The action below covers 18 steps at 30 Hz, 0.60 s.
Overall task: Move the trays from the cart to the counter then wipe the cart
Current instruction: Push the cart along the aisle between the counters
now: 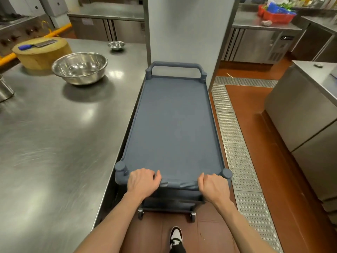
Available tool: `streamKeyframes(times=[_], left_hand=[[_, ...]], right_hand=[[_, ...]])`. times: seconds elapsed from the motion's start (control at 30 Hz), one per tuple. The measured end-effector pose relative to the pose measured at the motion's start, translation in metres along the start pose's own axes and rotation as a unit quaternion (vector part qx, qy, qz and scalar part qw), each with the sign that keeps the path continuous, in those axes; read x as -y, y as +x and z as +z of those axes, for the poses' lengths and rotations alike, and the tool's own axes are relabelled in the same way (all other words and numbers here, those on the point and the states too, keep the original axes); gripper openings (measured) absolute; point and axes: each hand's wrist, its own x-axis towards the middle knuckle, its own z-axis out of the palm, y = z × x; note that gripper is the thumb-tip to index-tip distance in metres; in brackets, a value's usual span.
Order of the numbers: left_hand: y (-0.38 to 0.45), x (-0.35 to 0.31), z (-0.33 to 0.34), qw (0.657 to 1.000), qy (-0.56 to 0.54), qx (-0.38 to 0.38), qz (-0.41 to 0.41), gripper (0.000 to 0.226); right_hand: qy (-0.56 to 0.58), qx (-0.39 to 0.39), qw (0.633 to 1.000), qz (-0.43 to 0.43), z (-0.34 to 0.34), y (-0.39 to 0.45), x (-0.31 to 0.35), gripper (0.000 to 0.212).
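A grey-blue plastic cart [173, 121] stands in front of me, right beside the steel counter [54, 143] on its left. Its top shelf is bare; no trays show on it. My left hand [143, 181] grips the near handle bar at its left end. My right hand [213, 186] grips the same bar at its right end. A second handle [176, 65] rises at the cart's far end, close to a pale pillar [187, 30]. The lower shelf is mostly hidden, and two casters show beneath.
On the counter sit a large steel bowl [80, 67], a small steel bowl [116, 45], and a round wooden chopping block [42, 52] with a cleaver [37, 45] on top. A metal floor drain grate [235, 143] runs along the cart's right. Steel cabinets [300, 114] stand further right.
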Motion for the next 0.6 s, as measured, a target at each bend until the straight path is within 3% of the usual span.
streamKeyframes(times=[0.4, 0.6], left_hand=[[0.103, -0.007, -0.007, 1.000, -0.002, -0.003, -0.016, 0.055], [0.116, 0.009, -0.007, 0.999, 0.007, 0.000, -0.032, 0.054]], right_hand=[[0.022, 0.009, 1.000, -0.015, 0.001, 0.108, -0.007, 0.051], [0.036, -0.040, 0.998, -0.013, 0.013, 0.118, 0.007, 0.050]])
